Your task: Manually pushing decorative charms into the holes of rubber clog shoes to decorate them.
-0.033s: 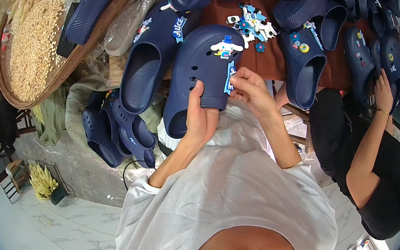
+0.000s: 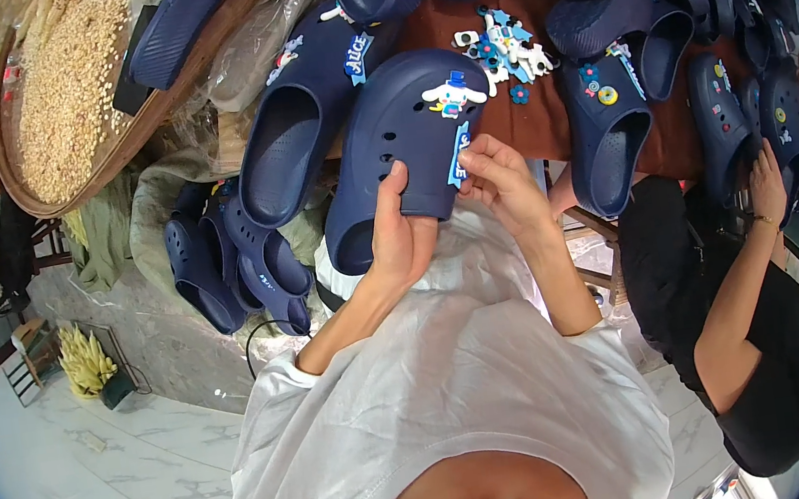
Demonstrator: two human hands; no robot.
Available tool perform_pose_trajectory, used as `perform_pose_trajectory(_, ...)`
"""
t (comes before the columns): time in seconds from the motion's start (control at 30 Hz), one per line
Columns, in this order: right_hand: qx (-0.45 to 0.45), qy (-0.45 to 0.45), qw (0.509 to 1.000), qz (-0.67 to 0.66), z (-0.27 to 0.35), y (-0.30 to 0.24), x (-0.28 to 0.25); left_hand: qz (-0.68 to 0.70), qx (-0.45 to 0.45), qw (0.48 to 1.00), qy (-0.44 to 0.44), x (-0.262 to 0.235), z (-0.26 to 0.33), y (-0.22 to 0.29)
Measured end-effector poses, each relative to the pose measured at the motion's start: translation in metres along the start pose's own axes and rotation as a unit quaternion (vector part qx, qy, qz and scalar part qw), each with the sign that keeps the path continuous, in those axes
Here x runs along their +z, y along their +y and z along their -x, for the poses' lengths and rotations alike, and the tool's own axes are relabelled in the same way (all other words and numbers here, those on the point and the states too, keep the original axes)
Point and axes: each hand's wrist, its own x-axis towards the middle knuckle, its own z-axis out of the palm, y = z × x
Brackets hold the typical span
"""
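My left hand [image 2: 405, 229] grips a navy clog [image 2: 372, 152] at its open side, thumb on top and the other fingers largely hidden. On the clog's upper is a white character charm [image 2: 454, 95] with a blue hat, and several bare holes show beside it. My right hand [image 2: 506, 180] pinches the lower end of a blue-and-white banner charm [image 2: 458, 153], which lies against the clog's edge. Whether its stud sits in a hole is hidden. Just beyond, a pile of loose charms [image 2: 504, 46] in white, blue and black rests on the brown tabletop [image 2: 544, 119].
Another decorated clog [image 2: 281, 154] lies close to the left, with more clogs [image 2: 240, 260] below it. A decorated clog [image 2: 610, 136] stands at the right, near stacked ones. A grain-filled basket [image 2: 67, 101] is far left. At the right, a co-worker's hand [image 2: 765, 186] touches a clog.
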Motion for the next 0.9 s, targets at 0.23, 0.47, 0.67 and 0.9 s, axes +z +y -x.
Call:
perform_pose_trajectory(0.23,-0.093,0.065,0.991,0.068,0.001,0.006,0.017,0.109,-0.065,0.992,0.013,0.001,-0.005,0.014)
perform_pose_trajectory(0.47,-0.152,0.064,0.978,0.13,-0.005,0.006,0.01,0.157,-0.083,0.983,0.04,-0.003,-0.008,0.023)
perform_pose_trajectory(0.67,-0.191,0.085,0.958,0.197,-0.013,0.0,0.008,0.167,-0.1,0.98,0.04,-0.004,-0.009,0.022)
perform_pose_trajectory(0.9,-0.227,0.069,0.951,0.198,-0.014,0.012,0.013,0.138,-0.085,0.986,0.038,-0.006,-0.008,0.027)
